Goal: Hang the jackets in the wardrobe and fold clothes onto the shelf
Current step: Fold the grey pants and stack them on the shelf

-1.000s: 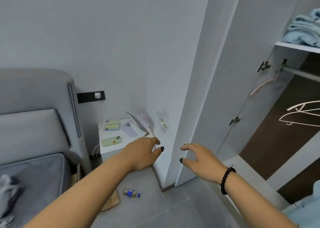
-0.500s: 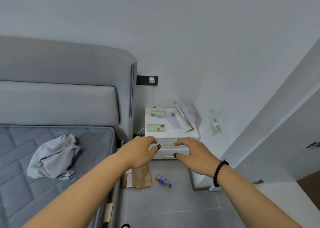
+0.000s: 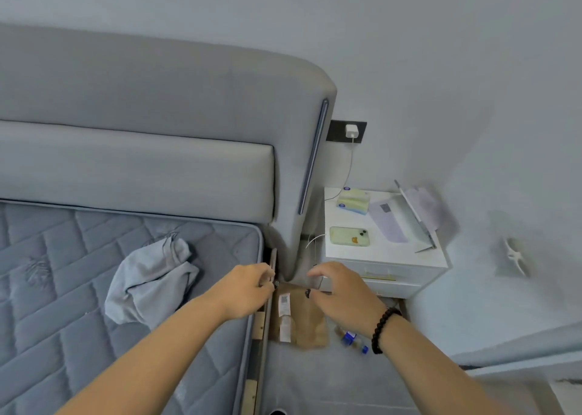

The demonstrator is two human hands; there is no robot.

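Grey and crumpled, one garment (image 3: 151,281) lies unfolded on the mattress (image 3: 56,257), at about ten o'clock from the left hand (image 3: 248,287). Both hands hover empty near the bed's edge, the left hand with fingers loosely curled, the right hand (image 3: 341,292) with fingers arched and spread. Neither touches the cloth. The wardrobe and shelf are out of view, so this piece, by my judgement, remains to be collected, folded and shelved.

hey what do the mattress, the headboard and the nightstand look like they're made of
Mattress: blue-grey quilted fabric, matte, with stitched diamond lines. Headboard: grey upholstery, probably fabric or faux leather, with smooth padded panels and soft rounded edges. Nightstand: likely white painted or laminated board, with a smooth flat top and crisp edges.
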